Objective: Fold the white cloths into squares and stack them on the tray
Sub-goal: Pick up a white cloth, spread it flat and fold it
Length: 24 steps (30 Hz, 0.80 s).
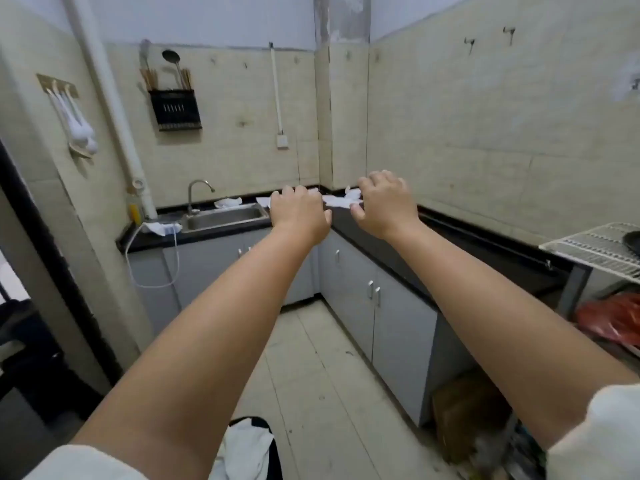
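— Standing in a small tiled kitchen, looking down past pale sleeves and a pale tiled floor toward an L-shaped black table (450,244) over grey cabinets. How far along?

— Barely starting, judging by the layout. Seeing no folded square anywhere, and no stack. Not finding a tray for certain either; only a white wire rack (595,249) at the right edge, holding something dark.

— And the cloths?

— Lying loose and crumpled, well apart. One white cloth (341,200) spreading flat in the far corner of the table, just beyond the fingers. Another (227,202) bunching behind the sink (225,216), near the tap. A third (161,227) drooping at the sink's left, beside a trailing white cable. Possibly a fourth peeking past the left hand, though hard to tell. All still needing folding and stacking.

— Hands?

— Both arms stretching straight forward, palms down. Left hand (300,212) hovering in front of the table, fingers loosely curled, thumb out, holding nothing. Right hand (386,202) slightly higher, fingers bending downward toward the corner cloth, appearing to close over nothing so far; contact with the cloth not clear from here.

— Farther back?

— Hanging on the wall: a dark utensil holder with chopsticks and a ladle, and white spoons on hooks.
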Available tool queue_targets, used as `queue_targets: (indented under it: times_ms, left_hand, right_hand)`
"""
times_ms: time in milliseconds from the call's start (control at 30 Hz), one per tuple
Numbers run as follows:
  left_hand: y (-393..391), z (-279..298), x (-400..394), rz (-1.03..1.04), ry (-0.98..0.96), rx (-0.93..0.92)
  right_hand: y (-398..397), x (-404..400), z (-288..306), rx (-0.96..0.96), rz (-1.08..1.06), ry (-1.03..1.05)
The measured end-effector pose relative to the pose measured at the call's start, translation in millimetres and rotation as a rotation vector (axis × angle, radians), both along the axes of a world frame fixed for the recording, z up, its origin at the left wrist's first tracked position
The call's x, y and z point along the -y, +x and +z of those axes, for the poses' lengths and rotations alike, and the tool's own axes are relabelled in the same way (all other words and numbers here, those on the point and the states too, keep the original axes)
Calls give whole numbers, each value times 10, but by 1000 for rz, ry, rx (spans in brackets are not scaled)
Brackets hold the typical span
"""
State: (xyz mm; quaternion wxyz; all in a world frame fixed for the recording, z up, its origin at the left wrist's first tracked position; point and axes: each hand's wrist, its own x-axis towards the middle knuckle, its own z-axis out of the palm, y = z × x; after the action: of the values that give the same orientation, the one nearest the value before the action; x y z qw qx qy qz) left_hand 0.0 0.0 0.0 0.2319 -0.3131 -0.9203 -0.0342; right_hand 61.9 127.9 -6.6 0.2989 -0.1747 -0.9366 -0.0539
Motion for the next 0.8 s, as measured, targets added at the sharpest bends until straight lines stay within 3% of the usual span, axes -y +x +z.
queue_targets:
  times_ms: [333,633,800]
  left_hand:
    - [-1119,-744,-843,-13,-31,84]
    - [-2586,-784,-2248,41,-25,129]
    - [-3472,-893,-2562,125,-43,133]
  right_hand:
    - [-906,-1034,-697,186,-100,-25]
    - [-2425,-2606,-744,182,-46,-30]
    - [-3470,-2997,-942,225,46,-62]
